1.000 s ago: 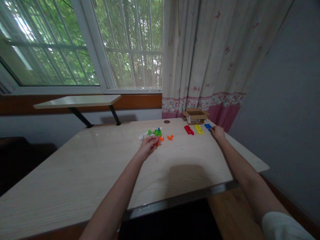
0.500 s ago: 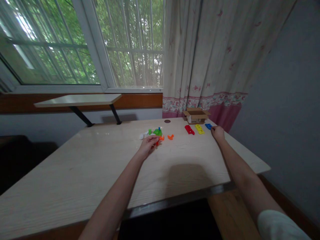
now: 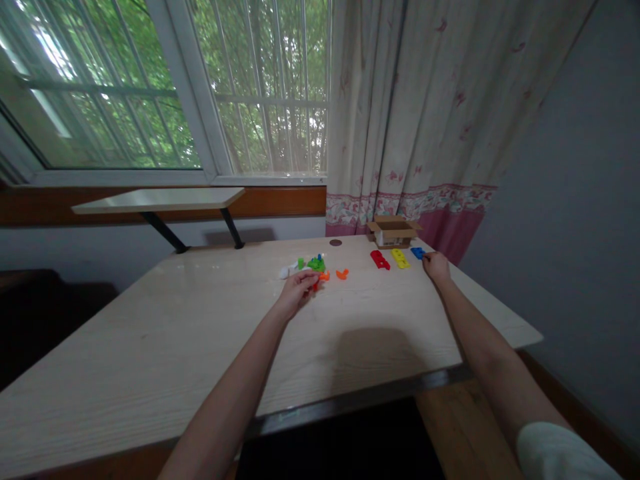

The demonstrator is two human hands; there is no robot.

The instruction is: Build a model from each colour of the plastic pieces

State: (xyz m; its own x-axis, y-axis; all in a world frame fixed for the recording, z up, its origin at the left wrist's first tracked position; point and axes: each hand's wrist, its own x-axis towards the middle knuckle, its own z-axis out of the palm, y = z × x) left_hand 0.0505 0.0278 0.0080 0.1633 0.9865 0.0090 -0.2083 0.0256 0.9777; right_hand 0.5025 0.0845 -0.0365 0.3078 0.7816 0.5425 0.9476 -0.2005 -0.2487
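Well, your hands are apart, each at its own patch of small, glossy plastic pieces on the pale wood-grain desk (image 3: 150, 353). Your left hand (image 3: 299, 293) is curled, fingers drawn in over the edge of a loose heap, and a red-orange piece (image 3: 315, 287) pokes out right at the fingertips. Whether it is gripped or only touched, you can't tell from this view. Around that hand lie a green cluster (image 3: 316, 265) with a bit of blue on top, a white piece (image 3: 285, 271) just left of it, and a small orange piece (image 3: 325, 276) beside the fingers; a hooked orange piece (image 3: 342, 273) sits a little apart to the right. Your right hand (image 3: 437, 267) rests on the desk near the far edge, its fingertips (image 3: 428, 257) reaching to a blue piece (image 3: 417, 253) — touching it or just beside it, too small to say. Left of the blue piece, in a loose row, are a yellow piece (image 3: 400, 258) and a red piece (image 3: 380, 260), flat and notched, each lying on its own and apart from the heap. Behind the yellow one stands an open cardboard box (image 3: 393, 231), flaps spread, close to the pink-bordered curtain (image 3: 410, 133) — its contents are hard to make out.
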